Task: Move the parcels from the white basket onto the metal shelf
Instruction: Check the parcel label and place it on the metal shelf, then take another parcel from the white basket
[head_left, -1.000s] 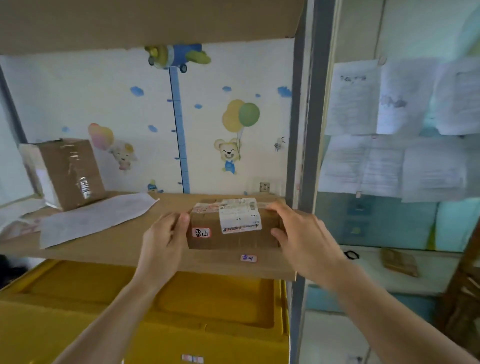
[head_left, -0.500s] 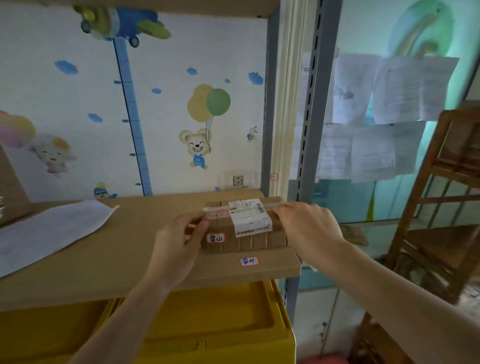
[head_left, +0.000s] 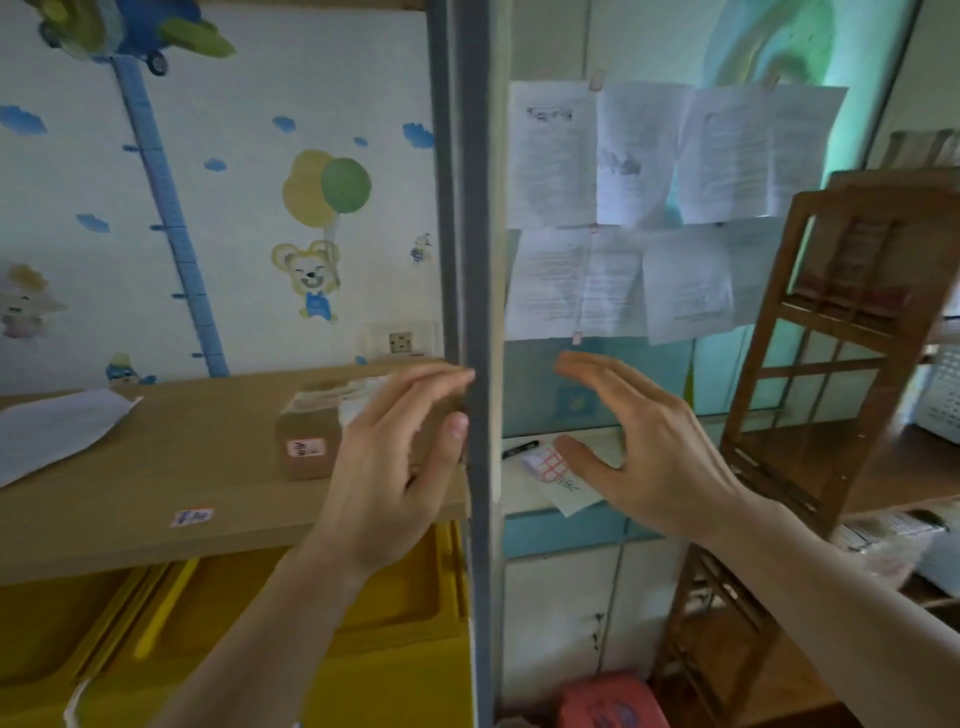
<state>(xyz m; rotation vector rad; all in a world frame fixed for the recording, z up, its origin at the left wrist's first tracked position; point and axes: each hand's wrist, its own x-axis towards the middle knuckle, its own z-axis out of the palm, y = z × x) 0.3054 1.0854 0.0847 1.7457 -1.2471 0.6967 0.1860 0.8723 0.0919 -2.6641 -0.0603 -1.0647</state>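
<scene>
Both hands are hanging in the air in front of the shelf, fingers spread and loosely curved, gripping nothing. The left hand (head_left: 395, 467) is hovering at the front of the shelf board, its palm turned to the right, partly covering the right end of the parcel from where the camera looks; whether it is touching the box I cannot tell. The right hand (head_left: 639, 447) is floating on the other side of the grey metal upright (head_left: 475, 260), palm facing left, well clear of the parcel.

Below the board, yellow plastic bins (head_left: 249, 634) are sitting side by side. On the wooden shelf board (head_left: 156, 478) itself, a small sticker (head_left: 192, 516) is lying near the front edge. Just behind it the cardboard parcel (head_left: 311, 441) is resting flat on the board, close to the upright, with a red-and-white label on its front face and a white shipping label on top. Further left, a white mailer bag (head_left: 57, 426) is lying flat.

To the right of the upright, a marker pen (head_left: 521, 449) and a sheet of stickers (head_left: 553, 467) are lying on a white ledge, a wooden rack (head_left: 831, 364) is leaning beside it, and sheets of paper (head_left: 649, 208) are hanging behind. The far wall is showing a cartoon bear with balloons (head_left: 311, 280).
</scene>
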